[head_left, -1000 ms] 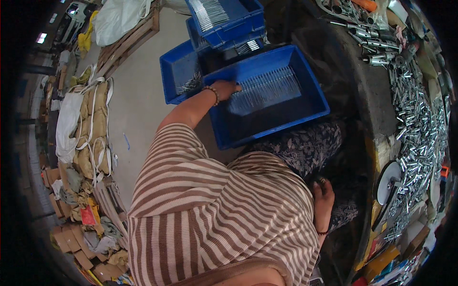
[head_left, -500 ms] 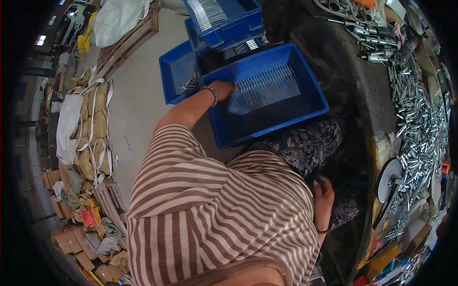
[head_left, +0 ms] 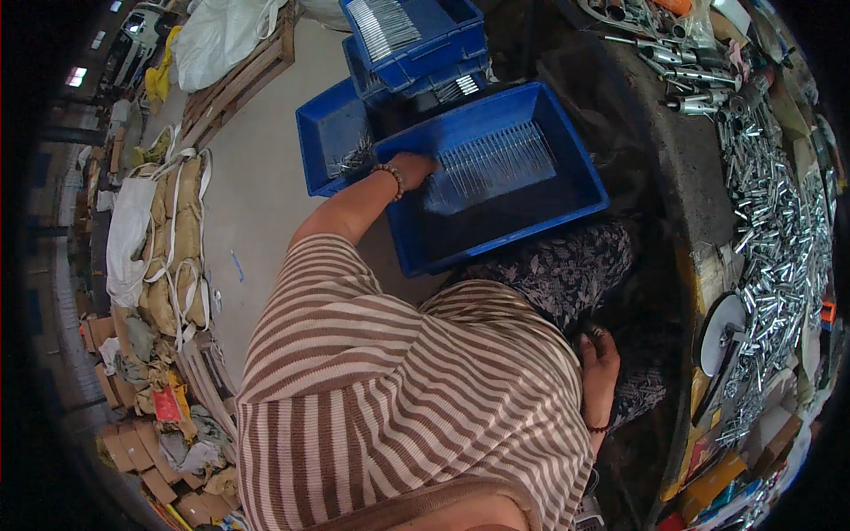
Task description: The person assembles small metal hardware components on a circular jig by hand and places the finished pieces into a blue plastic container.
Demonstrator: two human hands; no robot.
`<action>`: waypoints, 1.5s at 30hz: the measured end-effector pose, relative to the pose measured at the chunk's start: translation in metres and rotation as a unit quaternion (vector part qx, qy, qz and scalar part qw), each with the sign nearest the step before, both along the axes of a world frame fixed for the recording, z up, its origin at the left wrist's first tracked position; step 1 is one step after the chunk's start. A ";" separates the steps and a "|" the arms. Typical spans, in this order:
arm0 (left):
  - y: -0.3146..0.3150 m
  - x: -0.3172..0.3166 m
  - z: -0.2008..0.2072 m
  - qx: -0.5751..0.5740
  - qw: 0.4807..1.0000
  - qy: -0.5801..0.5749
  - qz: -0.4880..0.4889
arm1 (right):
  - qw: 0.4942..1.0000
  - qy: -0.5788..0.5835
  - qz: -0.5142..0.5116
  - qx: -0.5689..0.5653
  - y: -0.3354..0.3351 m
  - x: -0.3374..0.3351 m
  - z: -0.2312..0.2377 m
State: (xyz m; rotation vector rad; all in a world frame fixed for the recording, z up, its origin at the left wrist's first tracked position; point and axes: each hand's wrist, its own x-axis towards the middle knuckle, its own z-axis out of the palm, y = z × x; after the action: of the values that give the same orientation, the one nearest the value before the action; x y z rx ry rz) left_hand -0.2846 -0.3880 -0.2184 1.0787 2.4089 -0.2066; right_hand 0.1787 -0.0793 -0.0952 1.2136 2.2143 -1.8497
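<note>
Landmark: big blue tray point(head_left: 584, 190). Left hand point(head_left: 414, 168) sits at its left inner wall, touching the row of thin metal rods point(head_left: 496, 159). Tray floor nearer the person than the rods is bare, open from above. Beyond the tray: stacked blue bins point(head_left: 416, 35) block the far side. Left of the tray: smaller blue tray point(head_left: 323, 146) butts against it; past that, open concrete floor point(head_left: 257, 203). Right of the tray: bench point(head_left: 682, 177) edge close, its top crowded with loose metal parts point(head_left: 779, 221). Right hand point(head_left: 600, 367) rests on the lap, wedged between torso and bench; tight gap there.
</note>
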 end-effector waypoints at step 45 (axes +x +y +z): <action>0.407 0.287 0.253 0.441 0.783 -0.204 -0.388 | 0.732 -0.205 -0.205 0.616 0.242 0.138 0.115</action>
State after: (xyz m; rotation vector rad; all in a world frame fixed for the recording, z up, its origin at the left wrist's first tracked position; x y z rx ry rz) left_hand 0.0029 0.0192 0.0343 2.2044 1.4822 0.8967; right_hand 0.3168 0.1623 0.0194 2.0209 2.9240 0.2969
